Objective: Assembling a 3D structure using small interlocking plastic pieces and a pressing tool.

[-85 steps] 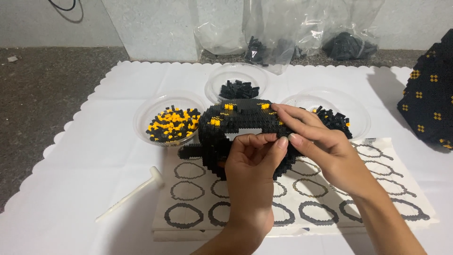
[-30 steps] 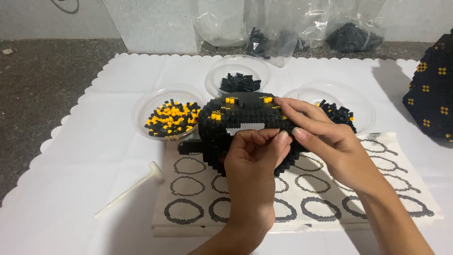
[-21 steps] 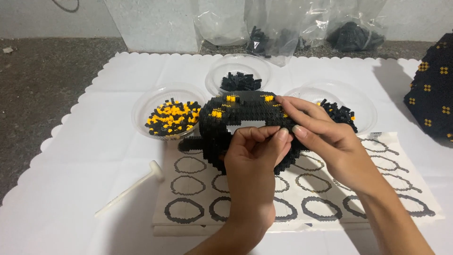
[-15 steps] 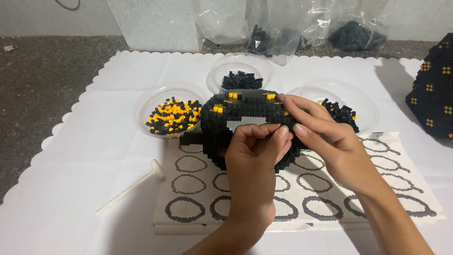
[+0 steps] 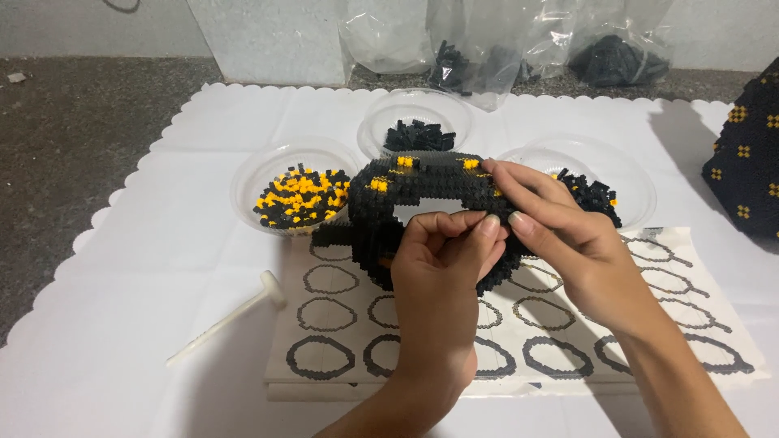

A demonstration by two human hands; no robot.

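Note:
A ring-shaped model of tiny black bricks with a few yellow ones [image 5: 406, 191] stands tilted over a printed sheet of ring outlines [image 5: 341, 316]. My left hand [image 5: 442, 276] pinches the model's near inner edge with thumb and fingers closed on it. My right hand [image 5: 560, 235] lies over the model's right side, fingertips pressed on its top and meeting the left fingertips. The lower right part of the model is hidden behind both hands.
Three clear bowls stand behind: black and yellow bricks [image 5: 300, 195], black bricks [image 5: 418, 134], more black bricks [image 5: 592, 191]. A white plastic tool [image 5: 227, 320] lies at left on the white scalloped mat. Plastic bags [image 5: 503, 49] sit at back; a black-yellow built piece [image 5: 746, 154] at right.
Both hands stay on the model; the fingers shift only slightly along its right edge. The view has drifted a little.

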